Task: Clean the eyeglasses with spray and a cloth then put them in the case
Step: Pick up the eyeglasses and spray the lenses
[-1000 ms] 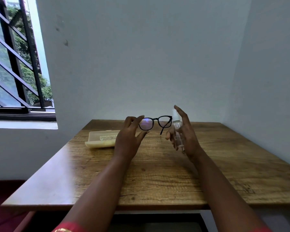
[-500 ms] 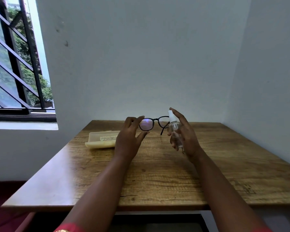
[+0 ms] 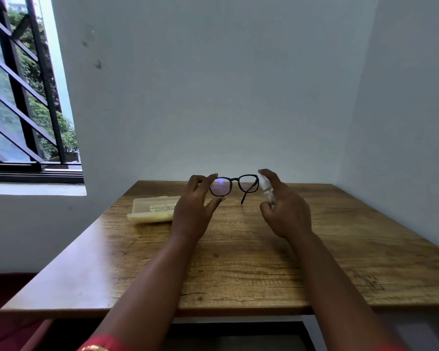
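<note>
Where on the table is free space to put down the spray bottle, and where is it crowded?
The table shows bare wood on its right side, from the right hand to the wall, and along the near edge beside both forearms. It is crowded at the far left, where the case lies by the left hand holding the eyeglasses. The spray bottle is in the right hand.

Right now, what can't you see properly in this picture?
- Spray bottle: the right hand covers its lower part in the head view.
- Eyeglasses: the left hand hides their left end.
- Case: its print is too small to read, and the left hand covers its right end.
- Cleaning cloth: none in view.
</note>
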